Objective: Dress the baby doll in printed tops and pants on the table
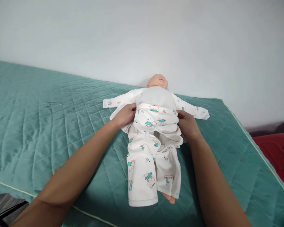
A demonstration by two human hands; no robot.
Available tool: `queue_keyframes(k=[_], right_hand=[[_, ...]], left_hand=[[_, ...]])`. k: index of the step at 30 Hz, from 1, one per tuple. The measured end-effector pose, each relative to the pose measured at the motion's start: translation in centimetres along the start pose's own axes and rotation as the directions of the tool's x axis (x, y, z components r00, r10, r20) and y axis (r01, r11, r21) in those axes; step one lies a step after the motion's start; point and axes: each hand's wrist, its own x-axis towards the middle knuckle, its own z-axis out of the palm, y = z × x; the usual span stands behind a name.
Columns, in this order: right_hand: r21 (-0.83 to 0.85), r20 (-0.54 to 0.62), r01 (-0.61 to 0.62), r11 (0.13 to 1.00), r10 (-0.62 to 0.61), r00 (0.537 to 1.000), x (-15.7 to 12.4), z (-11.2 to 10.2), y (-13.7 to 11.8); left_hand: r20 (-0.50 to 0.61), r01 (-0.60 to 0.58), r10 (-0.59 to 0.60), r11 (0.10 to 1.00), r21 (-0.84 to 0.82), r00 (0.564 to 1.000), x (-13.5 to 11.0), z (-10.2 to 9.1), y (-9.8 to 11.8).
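A baby doll [158, 81] lies on its back with its head by the wall. It wears a white printed jacket [192, 108] spread open, and white printed trousers [144, 157] pulled up over its belly. At the left side of the waistband, my left hand [127, 115] is closed on the trousers' edge. My right hand [188, 124] pinches the same waistband on the right. One doll foot [169, 198] pokes out of the right trouser leg; the other foot is hidden in the cloth.
The doll rests on a green quilted bed cover [49, 119] with pale piping along its edges. A white wall [132, 41] stands behind. Beyond the bed's right edge is a red plastic object [274, 151]; a black metal bar [8, 212] shows at lower left.
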Motion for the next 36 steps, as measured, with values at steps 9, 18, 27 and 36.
queue_keyframes(k=[9, 18, 27, 36], right_hand=[[-0.025, -0.231, 0.072, 0.997, -0.076, 0.97, 0.4, 0.0, 0.3], [-0.04, 0.051, 0.445, 0.895, -0.443, 0.895, -1.2, 1.0, -2.3], [-0.222, 0.31, 0.512, 0.83, -0.438, 0.844, -0.7, -0.4, -2.8], [-0.464, 0.113, 0.416, 0.782, -0.414, 0.903, 2.0, 1.3, -3.3]], left_hand=[[-0.185, -0.158, 0.188, 0.973, 0.165, 0.964, -0.5, -0.9, 0.5], [-0.005, -0.54, 0.584, 0.754, 0.374, 0.812, -1.2, -0.5, 1.6], [0.183, -0.565, 0.545, 0.704, 0.431, 0.819, -1.5, -0.7, 2.2], [0.003, -0.329, 0.398, 0.755, 0.566, 0.917, 2.4, 1.0, 4.0]])
